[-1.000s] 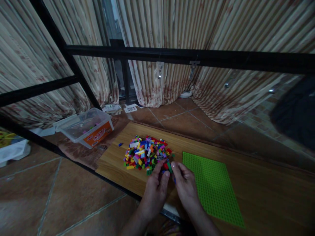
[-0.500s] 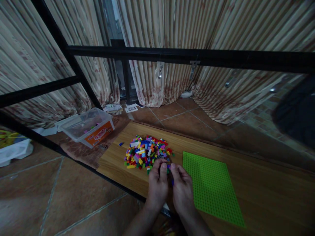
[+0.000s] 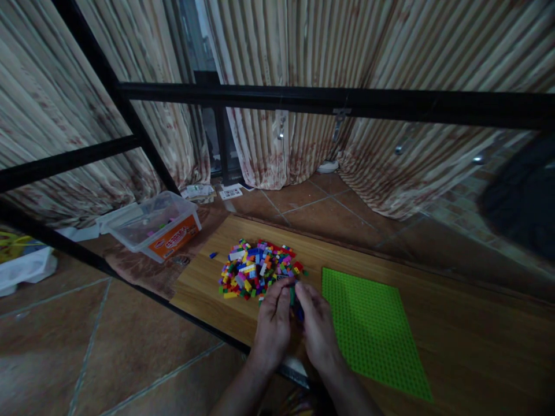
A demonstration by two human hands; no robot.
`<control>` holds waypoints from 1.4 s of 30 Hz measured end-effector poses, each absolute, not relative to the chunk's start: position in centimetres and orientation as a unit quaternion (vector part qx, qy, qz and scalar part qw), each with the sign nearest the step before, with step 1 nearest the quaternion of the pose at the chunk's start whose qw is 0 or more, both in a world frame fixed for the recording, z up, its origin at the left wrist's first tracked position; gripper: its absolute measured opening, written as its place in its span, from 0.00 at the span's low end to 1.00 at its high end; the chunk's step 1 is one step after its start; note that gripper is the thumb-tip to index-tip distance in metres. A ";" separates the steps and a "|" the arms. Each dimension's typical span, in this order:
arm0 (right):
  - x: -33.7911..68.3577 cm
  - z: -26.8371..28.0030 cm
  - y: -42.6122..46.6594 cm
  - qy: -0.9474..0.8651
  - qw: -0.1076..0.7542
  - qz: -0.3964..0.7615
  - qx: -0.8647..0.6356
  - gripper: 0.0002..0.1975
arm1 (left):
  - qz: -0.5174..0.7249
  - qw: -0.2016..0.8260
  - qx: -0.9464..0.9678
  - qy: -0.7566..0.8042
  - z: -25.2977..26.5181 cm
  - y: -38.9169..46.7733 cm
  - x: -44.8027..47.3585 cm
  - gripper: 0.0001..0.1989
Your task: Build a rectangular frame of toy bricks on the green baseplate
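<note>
My left hand (image 3: pixel 273 323) and my right hand (image 3: pixel 319 326) meet just in front of a heap of mixed-colour building bricks (image 3: pixel 255 266). Both have their fingers pinched on a few small joined bricks. A dark green brick (image 3: pixel 292 296) shows between the thumbs, and a blue brick (image 3: pixel 300 314) peeks out by the right fingers. The fingers cover the rest of what they hold. To the right of my right hand lies a bright green studded baseplate (image 3: pixel 373 329), flat on the wooden table (image 3: pixel 468 335).
A clear plastic tub (image 3: pixel 151 222) with an orange label and some bricks inside stands beyond the table's left end. One blue brick (image 3: pixel 213 255) lies apart from the heap. Black metal bars (image 3: pixel 303 98) cross in front of striped curtains (image 3: pixel 321 58). Papers (image 3: pixel 230 192) lie on the tiled floor.
Both hands have turned slightly and moved a little left, and the thumbs have shifted. A dark green brick now shows between them. The heap and baseplate stay put.
</note>
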State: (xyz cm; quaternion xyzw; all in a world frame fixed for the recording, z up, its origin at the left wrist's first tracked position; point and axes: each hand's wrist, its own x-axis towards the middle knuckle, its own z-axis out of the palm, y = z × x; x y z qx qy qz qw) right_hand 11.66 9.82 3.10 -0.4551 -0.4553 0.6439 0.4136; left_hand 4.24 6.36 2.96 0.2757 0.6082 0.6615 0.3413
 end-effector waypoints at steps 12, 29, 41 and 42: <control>11.0 1.8 9.9 -0.608 0.432 0.493 -0.448 0.16 | 0.659 0.337 0.253 0.623 3.4 7.3 5.1 0.16; 9.2 0.8 14.8 -0.776 0.285 0.290 -0.483 0.15 | 0.473 0.159 0.439 0.747 1.3 8.0 0.6 0.14; 9.7 1.1 14.8 -0.716 0.336 0.379 -0.481 0.17 | 0.429 0.142 0.449 0.770 0.0 7.7 0.9 0.22; 10.1 1.4 14.8 -0.689 0.346 0.411 -0.486 0.19 | 0.446 0.148 0.441 0.764 0.1 7.7 0.9 0.22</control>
